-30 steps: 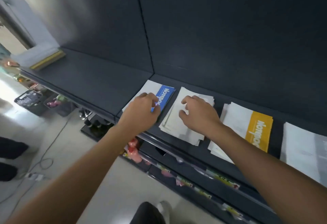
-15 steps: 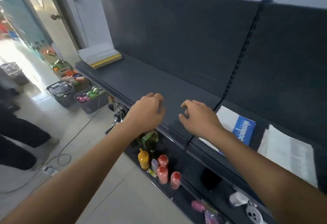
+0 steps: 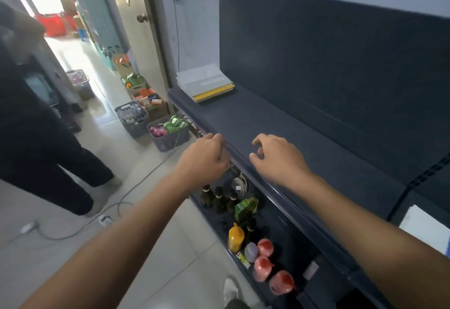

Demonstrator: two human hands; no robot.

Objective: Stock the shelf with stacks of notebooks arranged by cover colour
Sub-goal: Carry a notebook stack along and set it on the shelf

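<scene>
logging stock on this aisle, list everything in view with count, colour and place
shelf: one, dark grey, along the wall
notebook stack: one, white over yellow, far end of shelf
notebook: one, white, cut off at right edge
baskets: two, grey, on the floor by the shelf end
dark bottles: at least three, lower shelf
carton: one, green, beside the dark bottles
yellow bottle: one, lower shelf
lilac bottle: one, beside the yellow bottle
pink bottles: three, lower shelf, nearest
cable: one, pale, across the floor
other person: one, dark clothes, left
left hand: fingers curled, empty, at shelf's front edge
right hand: fingers relaxed, empty, over shelf
</scene>
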